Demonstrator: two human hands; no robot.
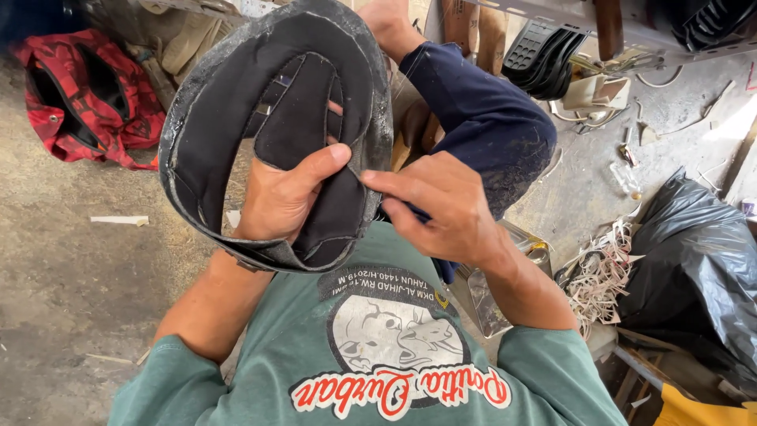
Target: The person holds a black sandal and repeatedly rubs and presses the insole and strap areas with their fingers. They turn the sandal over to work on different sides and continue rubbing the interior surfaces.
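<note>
Left hand [276, 197] curled around a dark shoe upper [272, 118], fingers hidden inside its opening, thumb pressed flat across the black lining near the edge. Right hand [438, 209] alongside, forefinger and thumb pinched together on the rim of the upper, just beside the left thumb tip, remaining fingers folded beneath. Upper held up close in front of the chest, above the lap, opening turned toward the camera, grey outer border curving all around, tongue piece lying down the middle. Below, a green shirt [315, 347] with a round printed picture. Beyond the hands, a bent knee in dark blue trousers [489, 118] and a bare foot [386, 20] near the top edge. On the concrete floor [63, 260], well apart to the left, a red bag [87, 95] lying open. To the right, a black plastic sack [702, 260], a heap of pale trimmed strips [603, 276] just beside it, and a stack of black soles [544, 59] farther up. Between knee and strips, a shiny metal tin [489, 292], partly hidden by the right forearm.
</note>
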